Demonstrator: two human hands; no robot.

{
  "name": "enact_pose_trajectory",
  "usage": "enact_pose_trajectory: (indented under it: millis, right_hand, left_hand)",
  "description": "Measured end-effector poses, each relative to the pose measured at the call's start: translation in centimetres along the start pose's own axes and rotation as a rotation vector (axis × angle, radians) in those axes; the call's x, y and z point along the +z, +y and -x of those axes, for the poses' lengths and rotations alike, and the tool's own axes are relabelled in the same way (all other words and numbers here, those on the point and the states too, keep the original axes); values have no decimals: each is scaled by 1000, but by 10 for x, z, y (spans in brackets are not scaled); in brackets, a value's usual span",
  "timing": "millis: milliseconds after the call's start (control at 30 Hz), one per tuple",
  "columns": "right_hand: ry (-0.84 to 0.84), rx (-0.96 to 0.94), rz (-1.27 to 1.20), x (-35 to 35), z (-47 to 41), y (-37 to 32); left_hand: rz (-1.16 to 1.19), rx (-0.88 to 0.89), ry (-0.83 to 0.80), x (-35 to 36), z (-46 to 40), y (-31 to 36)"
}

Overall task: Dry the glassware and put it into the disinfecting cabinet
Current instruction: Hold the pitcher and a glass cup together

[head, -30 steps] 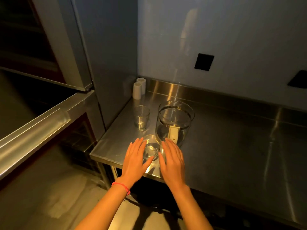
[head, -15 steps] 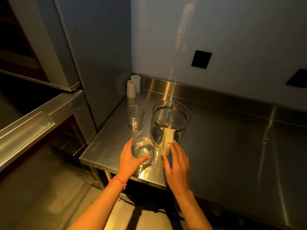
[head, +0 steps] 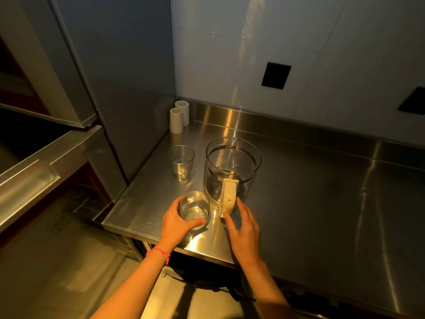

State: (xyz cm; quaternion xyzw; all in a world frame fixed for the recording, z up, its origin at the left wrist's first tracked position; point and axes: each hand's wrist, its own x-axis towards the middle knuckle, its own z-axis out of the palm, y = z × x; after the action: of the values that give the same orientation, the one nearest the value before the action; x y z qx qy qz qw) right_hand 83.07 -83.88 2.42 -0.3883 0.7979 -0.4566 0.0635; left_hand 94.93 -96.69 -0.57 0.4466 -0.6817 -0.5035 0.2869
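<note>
Left hand wrapped around the near glass, fingers curled on its front wall, thumb on the left side; glass upright near the front left corner of the steel counter. Red cord tied at the left wrist. Right hand spread loosely just beside the cream handle of the glass jug, fingers parted and holding nothing, index tip at the handle's lower end; actual contact hard to tell. Jug upright, just right of the held glass and behind the right hand. Second glass standing free, farther back, left of the jug and apart from it. Two white cylinders side by side in the back left corner against the wall. Tall steel cabinet at left, beside the counter's left edge, with an open door jutting out at lower left. Two black squares on the pale wall behind.
</note>
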Motion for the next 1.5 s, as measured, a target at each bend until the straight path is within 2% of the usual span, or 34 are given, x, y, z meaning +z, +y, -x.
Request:
enact_pose_trajectory:
  millis: [133,333,533,800,1500]
  right_hand:
    - [-14,60,-84,0,-3,-3]
    - [-61,275,-383,-2,-15,-10]
    - [-142,364,-556,-10,-30,-13]
    - [-221,358,-564,-18,-34,-13]
    - [-138,290,-614,-33,-36,-44]
  left_hand:
    - [-6,6,2,1,0,2]
    - [-13,17,2,-1,2,5]
    - [-33,11,3,-1,1,7]
    - [-39,-9,16,-1,5,6]
    - [-4,78,66,-30,24,35]
